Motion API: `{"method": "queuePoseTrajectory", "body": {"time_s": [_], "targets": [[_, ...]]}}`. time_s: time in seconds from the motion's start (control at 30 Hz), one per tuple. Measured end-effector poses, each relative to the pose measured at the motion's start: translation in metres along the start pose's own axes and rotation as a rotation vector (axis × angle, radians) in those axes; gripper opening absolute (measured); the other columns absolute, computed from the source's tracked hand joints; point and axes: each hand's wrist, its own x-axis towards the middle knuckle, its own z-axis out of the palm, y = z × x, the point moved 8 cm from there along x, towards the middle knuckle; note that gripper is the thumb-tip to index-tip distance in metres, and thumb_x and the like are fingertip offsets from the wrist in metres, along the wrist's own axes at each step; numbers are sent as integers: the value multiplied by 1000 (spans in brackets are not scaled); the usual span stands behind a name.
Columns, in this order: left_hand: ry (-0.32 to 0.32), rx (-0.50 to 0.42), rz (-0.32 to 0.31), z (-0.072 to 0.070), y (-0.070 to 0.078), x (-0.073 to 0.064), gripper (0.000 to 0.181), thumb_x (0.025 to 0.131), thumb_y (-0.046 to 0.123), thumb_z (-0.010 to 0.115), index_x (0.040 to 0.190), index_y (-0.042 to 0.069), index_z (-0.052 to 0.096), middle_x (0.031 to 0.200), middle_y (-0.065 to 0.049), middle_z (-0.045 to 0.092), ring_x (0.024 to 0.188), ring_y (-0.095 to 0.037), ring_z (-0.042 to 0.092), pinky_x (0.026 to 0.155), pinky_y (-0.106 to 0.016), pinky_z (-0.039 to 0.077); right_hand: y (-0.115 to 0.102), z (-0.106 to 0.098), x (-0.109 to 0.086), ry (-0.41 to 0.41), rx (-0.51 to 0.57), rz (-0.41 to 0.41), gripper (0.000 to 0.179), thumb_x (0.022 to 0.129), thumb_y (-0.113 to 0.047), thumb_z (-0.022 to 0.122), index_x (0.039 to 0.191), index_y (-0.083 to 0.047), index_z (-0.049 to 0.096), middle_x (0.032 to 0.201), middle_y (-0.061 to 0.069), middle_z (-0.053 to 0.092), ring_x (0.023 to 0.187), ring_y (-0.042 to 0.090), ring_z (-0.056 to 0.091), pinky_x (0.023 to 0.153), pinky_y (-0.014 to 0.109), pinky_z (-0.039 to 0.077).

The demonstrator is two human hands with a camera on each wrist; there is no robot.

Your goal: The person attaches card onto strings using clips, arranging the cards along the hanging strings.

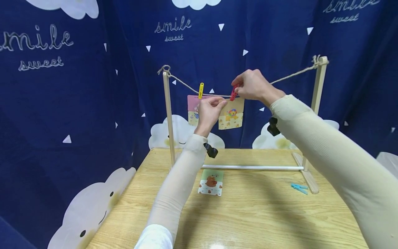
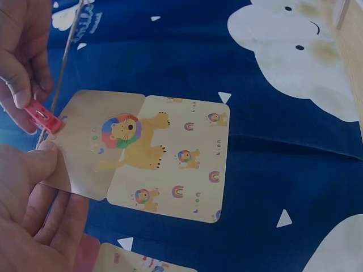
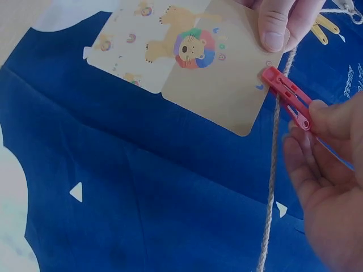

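Note:
A lion card point(image 2: 170, 158) hangs against the rope point(image 3: 273, 170), its top edge pinched between thumb and fingers of my left hand point(image 1: 210, 112). My right hand point(image 1: 253, 84) pinches a red clothespin point(image 3: 287, 96) by its handle end. The pin's tip overlaps the card's top edge and the rope in both wrist views. Left of it, a yellow clothespin point(image 1: 201, 90) stands on the rope above a pink-topped card point(image 1: 193, 103), partly covered by my left hand.
Two wooden posts point(image 1: 318, 86) hold the rope, joined low down by a white bar point(image 1: 255, 167). On the wooden table point(image 1: 248, 214) lie a green-and-white bear card point(image 1: 210, 182) and a blue clothespin point(image 1: 299, 188). A dark blue curtain point(image 1: 130, 86) hangs behind.

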Motion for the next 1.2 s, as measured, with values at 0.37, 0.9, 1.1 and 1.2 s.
{"method": "queuePoseTrajectory", "body": {"time_s": [0.37,0.9,1.1,1.2], "targets": [[-15,-42,-5,-4,-2,-4,16,90,24,83,99,11,82,89,-2,80,79,-10,74,66,-24,55,1,1,-2,-13,15,9,39,95,-8,60,132,0,68,128,20,70,106,33,66,96,48,57],[32,-61,-1,-22,-12,-7,15,89,19,84,101,10,82,92,-3,80,83,-9,75,75,-25,59,2,1,-4,-15,32,15,40,97,-13,60,134,-1,67,129,19,69,107,34,66,98,50,56],[30,-47,9,-26,-15,-8,15,89,16,83,101,8,82,91,-3,80,83,-9,76,76,-26,60,1,2,-3,-19,40,13,42,100,-19,61,138,-2,64,131,19,68,110,34,66,100,50,54],[21,-37,8,-28,-16,-8,14,89,16,83,102,9,82,92,-3,80,83,-9,76,76,-25,59,1,1,-3,-13,43,11,42,100,-21,62,137,-2,65,131,18,69,110,33,67,100,50,55]]}}
